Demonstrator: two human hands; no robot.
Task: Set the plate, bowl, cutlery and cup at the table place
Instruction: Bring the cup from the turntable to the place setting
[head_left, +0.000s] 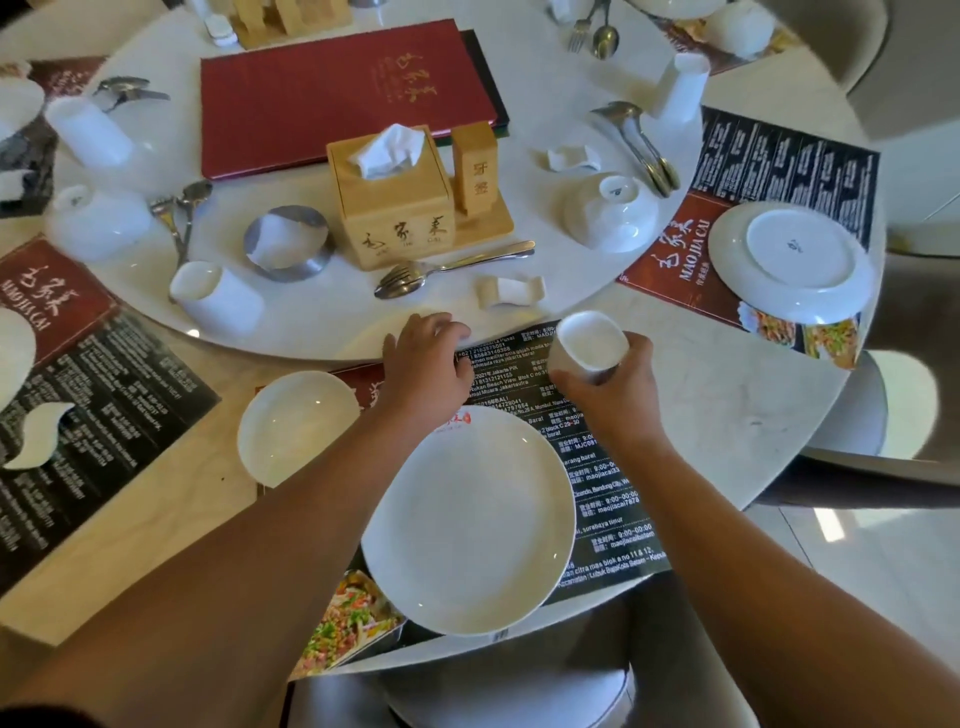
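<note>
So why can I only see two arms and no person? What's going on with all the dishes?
The camera sits on the person's head and looks down, so you see only their arms. The right hand holds a small white cup over a paper placemat. The left hand rests on the placemat's far edge. A white plate lies on the placemat, with a white bowl to its left. A fork and spoon lie on the round turntable, near a wooden tissue box.
</note>
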